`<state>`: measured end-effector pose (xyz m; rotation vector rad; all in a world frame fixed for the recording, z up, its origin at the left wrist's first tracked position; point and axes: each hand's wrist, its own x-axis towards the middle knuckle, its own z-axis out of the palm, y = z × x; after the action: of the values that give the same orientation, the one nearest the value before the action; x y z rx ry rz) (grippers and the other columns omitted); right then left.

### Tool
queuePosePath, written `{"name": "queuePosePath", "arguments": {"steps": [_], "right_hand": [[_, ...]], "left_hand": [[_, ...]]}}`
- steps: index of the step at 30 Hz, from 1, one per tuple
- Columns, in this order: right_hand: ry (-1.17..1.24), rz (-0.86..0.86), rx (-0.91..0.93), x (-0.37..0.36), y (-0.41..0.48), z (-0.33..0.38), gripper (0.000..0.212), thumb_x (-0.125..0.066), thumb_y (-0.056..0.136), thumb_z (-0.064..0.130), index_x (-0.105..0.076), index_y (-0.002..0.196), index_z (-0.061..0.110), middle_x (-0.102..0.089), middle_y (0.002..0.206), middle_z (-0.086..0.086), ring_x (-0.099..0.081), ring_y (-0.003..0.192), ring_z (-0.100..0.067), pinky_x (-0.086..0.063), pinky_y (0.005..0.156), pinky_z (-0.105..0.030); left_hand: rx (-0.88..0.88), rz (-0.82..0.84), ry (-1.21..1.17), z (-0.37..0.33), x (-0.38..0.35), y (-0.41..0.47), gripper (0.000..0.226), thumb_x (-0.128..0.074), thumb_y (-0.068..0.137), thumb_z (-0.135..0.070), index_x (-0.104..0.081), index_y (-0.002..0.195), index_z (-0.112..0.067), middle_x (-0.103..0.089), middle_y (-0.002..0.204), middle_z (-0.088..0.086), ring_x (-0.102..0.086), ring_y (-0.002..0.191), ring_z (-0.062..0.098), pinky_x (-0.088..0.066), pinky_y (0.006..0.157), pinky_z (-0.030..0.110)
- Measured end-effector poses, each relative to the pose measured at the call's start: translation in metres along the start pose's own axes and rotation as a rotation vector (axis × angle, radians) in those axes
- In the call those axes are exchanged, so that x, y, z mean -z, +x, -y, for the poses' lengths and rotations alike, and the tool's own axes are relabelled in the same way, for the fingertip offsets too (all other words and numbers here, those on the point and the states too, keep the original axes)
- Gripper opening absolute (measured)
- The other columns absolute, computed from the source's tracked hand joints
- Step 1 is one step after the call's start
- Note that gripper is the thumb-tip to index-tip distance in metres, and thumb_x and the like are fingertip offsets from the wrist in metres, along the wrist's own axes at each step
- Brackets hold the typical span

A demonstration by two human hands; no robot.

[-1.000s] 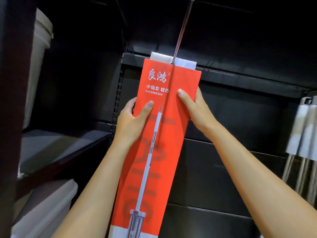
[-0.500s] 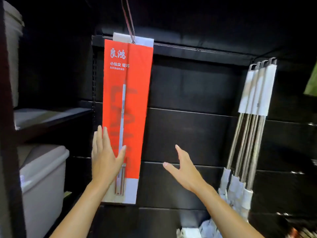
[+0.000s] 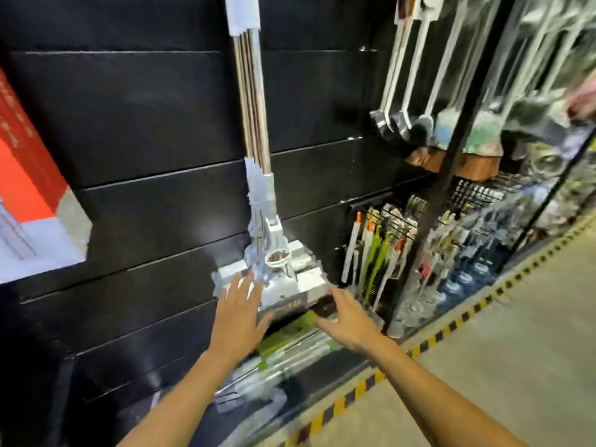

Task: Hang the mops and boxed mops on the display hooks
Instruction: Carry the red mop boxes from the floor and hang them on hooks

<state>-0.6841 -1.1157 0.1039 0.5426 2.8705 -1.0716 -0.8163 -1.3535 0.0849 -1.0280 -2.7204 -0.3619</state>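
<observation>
the red boxed mop (image 3: 22, 162) hangs at left, bare mops (image 3: 254, 124) at centre. your left hand (image 3: 237, 312) and right hand (image 3: 346, 321) reach low, fingers spread, grip empty, toward wrapped mops (image 3: 283, 346) lying below. likely next: take one and raise it to a hook.

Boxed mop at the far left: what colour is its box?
The box is red-orange with a white band at the bottom; clearest in the head view.

two hands (image 3: 237, 314) (image 3: 350, 321), one boxed mop (image 3: 25, 175)
</observation>
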Motion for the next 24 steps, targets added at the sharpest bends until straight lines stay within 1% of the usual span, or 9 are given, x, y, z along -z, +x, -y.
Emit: {"name": "queuePosePath", "arguments": {"steps": [2,4,6,8,10,13,17,19,24], "right_hand": [[0.001,-0.014,-0.116,0.012,-0.032,-0.056,0.110,-0.049,0.079,0.087,-0.018,0.163,0.024,-0.025,0.165,-0.002,-0.031,0.151,-0.028,-0.036,0.119,-0.046],[0.006,-0.046,-0.247,0.024,-0.066,-0.105,0.103,-0.051,0.085,0.080,-0.016,0.163,0.023,-0.023,0.167,-0.003,-0.030,0.152,-0.031,-0.036,0.119,-0.046],[0.000,-0.117,-0.368,0.035,-0.100,-0.146,0.094,-0.055,0.090,0.070,-0.018,0.163,0.024,-0.025,0.166,-0.002,-0.034,0.150,-0.032,-0.039,0.115,-0.046],[0.020,-0.178,-0.469,0.047,-0.134,-0.183,0.092,-0.057,0.090,0.067,-0.019,0.162,0.025,-0.026,0.166,-0.003,-0.037,0.148,-0.030,-0.041,0.115,-0.046],[0.044,-0.243,-0.569,0.059,-0.167,-0.220,0.088,-0.057,0.090,0.065,-0.022,0.161,0.026,-0.027,0.165,-0.002,-0.038,0.147,-0.030,-0.043,0.114,-0.046],[0.050,-0.322,-0.706,0.080,-0.210,-0.269,0.084,-0.058,0.093,0.060,-0.024,0.161,0.024,-0.025,0.166,-0.001,-0.035,0.149,-0.028,-0.040,0.113,-0.042],[0.087,-0.392,-0.867,0.109,-0.255,-0.336,0.083,-0.057,0.094,0.059,-0.022,0.162,0.025,-0.022,0.168,-0.001,-0.032,0.151,-0.026,-0.038,0.115,-0.041],[0.109,-0.423,-0.942,0.124,-0.273,-0.370,0.085,-0.057,0.093,0.061,-0.023,0.162,0.024,-0.023,0.168,-0.002,-0.032,0.151,-0.026,-0.038,0.117,-0.042],[0.167,-0.493,-1.122,0.175,-0.300,-0.439,0.083,-0.057,0.095,0.057,-0.023,0.162,0.022,-0.023,0.168,-0.002,-0.032,0.151,-0.026,-0.038,0.117,-0.042]], "left_hand": [[-0.082,0.088,-0.050,-0.055,-0.030,0.005,0.069,-0.060,0.096,-0.052,-0.045,0.154,-0.020,-0.029,0.169,0.012,-0.023,0.157,0.040,-0.030,0.120,0.063],[-0.188,0.176,-0.067,-0.113,-0.055,0.011,0.070,-0.056,0.096,-0.053,-0.044,0.155,-0.019,-0.028,0.169,0.013,-0.023,0.157,0.040,-0.027,0.122,0.063],[-0.308,0.279,-0.075,-0.171,-0.077,0.015,0.071,-0.051,0.098,-0.054,-0.036,0.159,-0.022,-0.019,0.172,0.009,-0.014,0.160,0.036,-0.020,0.126,0.060],[-0.419,0.353,-0.100,-0.224,-0.099,0.018,0.074,-0.047,0.099,-0.057,-0.028,0.163,-0.025,-0.011,0.174,0.005,-0.006,0.161,0.032,-0.016,0.126,0.056],[-0.535,0.389,-0.120,-0.277,-0.118,0.022,0.074,-0.047,0.099,-0.059,-0.031,0.162,-0.024,-0.013,0.174,0.006,-0.006,0.161,0.031,-0.017,0.127,0.057],[-0.671,0.488,-0.139,-0.350,-0.148,0.028,0.075,-0.044,0.101,-0.062,-0.022,0.164,-0.028,-0.003,0.174,0.001,0.002,0.162,0.027,-0.009,0.129,0.054],[-0.811,0.515,-0.163,-0.446,-0.186,0.043,0.074,-0.039,0.098,-0.064,-0.031,0.161,-0.026,-0.018,0.173,0.004,-0.012,0.161,0.029,-0.013,0.128,0.050],[-0.858,0.548,-0.195,-0.492,-0.205,0.056,0.073,-0.038,0.098,-0.063,-0.032,0.161,-0.026,-0.020,0.173,0.005,-0.014,0.160,0.029,-0.014,0.128,0.049],[-0.964,0.636,-0.274,-0.602,-0.240,0.098,0.071,-0.041,0.102,-0.059,-0.022,0.164,-0.029,-0.005,0.175,-0.002,-0.004,0.162,0.024,-0.011,0.130,0.046]]}}
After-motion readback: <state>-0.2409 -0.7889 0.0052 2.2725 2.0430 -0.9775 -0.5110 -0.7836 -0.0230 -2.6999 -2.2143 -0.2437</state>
